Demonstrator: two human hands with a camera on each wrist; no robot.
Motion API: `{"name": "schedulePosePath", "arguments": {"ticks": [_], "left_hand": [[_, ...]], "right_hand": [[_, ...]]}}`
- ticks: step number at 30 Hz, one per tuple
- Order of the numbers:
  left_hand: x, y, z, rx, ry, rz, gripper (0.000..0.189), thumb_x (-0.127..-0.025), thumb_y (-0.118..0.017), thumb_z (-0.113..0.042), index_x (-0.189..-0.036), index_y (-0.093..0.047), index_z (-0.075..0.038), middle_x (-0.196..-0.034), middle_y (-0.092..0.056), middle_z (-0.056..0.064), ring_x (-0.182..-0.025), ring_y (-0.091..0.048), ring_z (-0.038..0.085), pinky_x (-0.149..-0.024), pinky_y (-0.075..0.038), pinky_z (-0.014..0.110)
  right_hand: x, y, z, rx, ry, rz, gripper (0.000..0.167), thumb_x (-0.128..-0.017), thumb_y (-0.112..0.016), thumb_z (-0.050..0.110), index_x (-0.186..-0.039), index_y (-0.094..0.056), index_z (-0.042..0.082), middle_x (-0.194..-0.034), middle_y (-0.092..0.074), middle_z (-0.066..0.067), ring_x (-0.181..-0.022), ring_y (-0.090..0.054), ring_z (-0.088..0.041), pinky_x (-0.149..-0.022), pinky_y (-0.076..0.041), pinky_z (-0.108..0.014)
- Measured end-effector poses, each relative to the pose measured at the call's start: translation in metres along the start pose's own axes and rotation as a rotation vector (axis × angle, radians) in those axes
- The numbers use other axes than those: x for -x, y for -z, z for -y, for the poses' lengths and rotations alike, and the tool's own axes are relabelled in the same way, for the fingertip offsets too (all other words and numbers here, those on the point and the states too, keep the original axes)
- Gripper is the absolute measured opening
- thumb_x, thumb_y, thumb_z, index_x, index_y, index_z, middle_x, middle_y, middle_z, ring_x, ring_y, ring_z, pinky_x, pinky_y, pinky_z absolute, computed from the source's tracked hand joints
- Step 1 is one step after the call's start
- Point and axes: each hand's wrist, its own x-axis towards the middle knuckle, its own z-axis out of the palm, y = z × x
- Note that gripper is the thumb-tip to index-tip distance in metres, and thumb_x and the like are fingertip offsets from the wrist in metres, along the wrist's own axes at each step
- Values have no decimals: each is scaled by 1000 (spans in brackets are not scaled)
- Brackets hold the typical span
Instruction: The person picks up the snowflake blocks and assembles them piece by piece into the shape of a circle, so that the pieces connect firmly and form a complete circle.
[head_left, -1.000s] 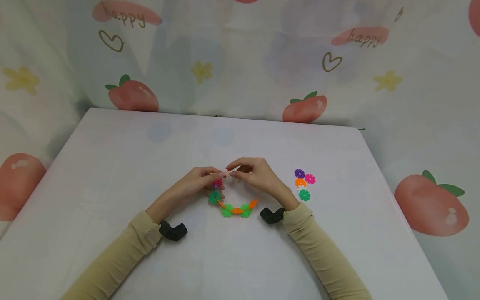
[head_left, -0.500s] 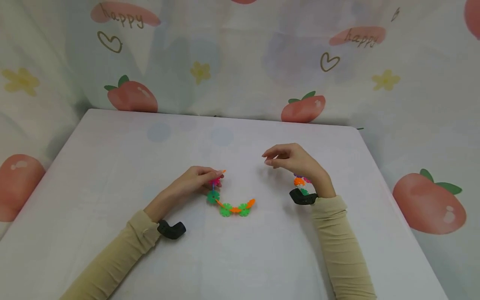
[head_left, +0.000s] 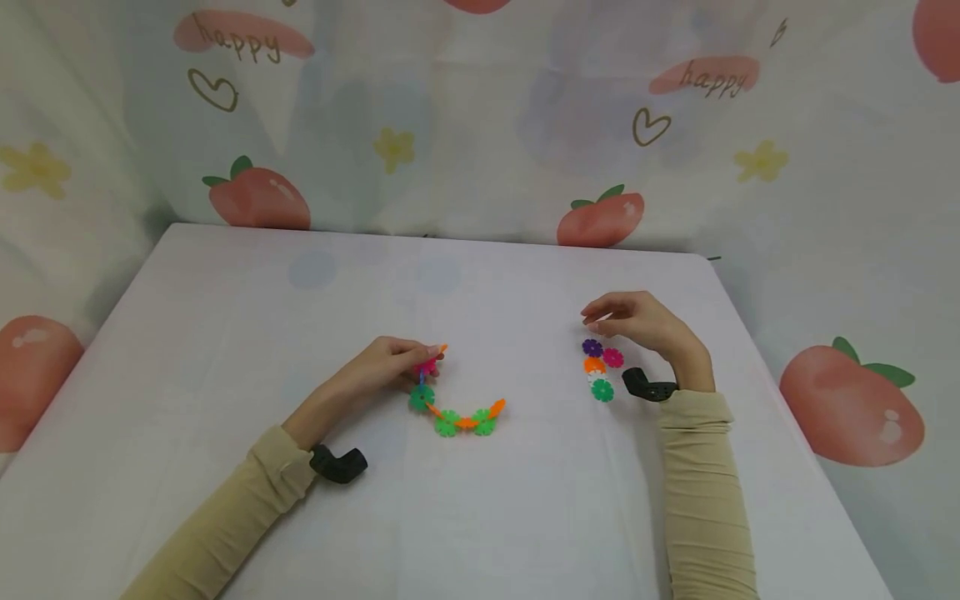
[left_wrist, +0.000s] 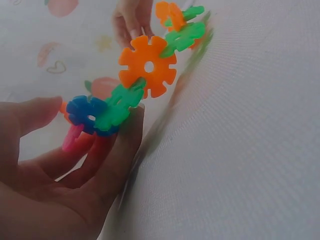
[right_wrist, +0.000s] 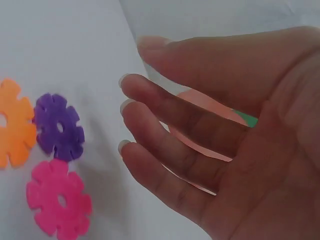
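Note:
My left hand [head_left: 395, 360] pinches one end of a curved chain of notched plastic snowflake discs. Near those fingers, in the left wrist view, are a pink disc [left_wrist: 73, 137], a blue disc [left_wrist: 86, 111] and a green disc [left_wrist: 120, 104], followed by an orange disc [left_wrist: 148, 66]. The chain's far end shows light green discs [head_left: 447, 423] and orange ones. My right hand [head_left: 643, 321] hovers just above and right of the loose discs, with relaxed fingers and nothing held. Closest to it lie a purple disc [right_wrist: 59, 127] and a pink disc [right_wrist: 60, 199].
Beside the purple and pink discs lie a loose orange disc [head_left: 594, 365], a white disc [head_left: 596, 378] and a green disc [head_left: 602, 390]. They sit on a white table [head_left: 315, 533]. A patterned curtain [head_left: 480, 125] hangs behind the table's back edge.
My right hand has let go at the chain's end and moved right, over to the loose discs. The left hand keeps its pinch in nearly the same place.

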Motion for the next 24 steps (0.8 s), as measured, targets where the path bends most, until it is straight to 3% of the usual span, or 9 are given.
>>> {"name": "schedulePosePath", "arguments": {"ticks": [6, 15, 24], "left_hand": [[3, 0, 0, 10, -8, 4, 43, -106, -58, -32, -132, -68, 0, -117, -73, 12, -101, -65, 19, -87, -59, 29], [6, -1, 3, 2, 7, -1, 40, -106, -58, -29, -130, -68, 0, -117, -73, 10, -104, -65, 17, -88, -58, 29], [1, 0, 0, -3, -6, -2, 41, -106, -58, -31, -129, -68, 1, -116, -74, 10, -104, -65, 17, -89, -58, 29]], "right_hand": [[-1, 2, -16, 23, -52, 33, 32, -99, -67, 15, -129, -67, 2, -124, -69, -19, -96, -67, -24, -84, -57, -32], [-1, -7, -18, 97, -115, 118, 35, -93, -77, 19, -120, -68, -1, -114, -68, -17, -99, -61, -24, -85, -53, -33], [-6, -8, -8, 188, -143, 80, 30, -89, -80, 19, -106, -66, -2, -99, -65, -11, -93, -57, -24, -78, -47, -32]]}}
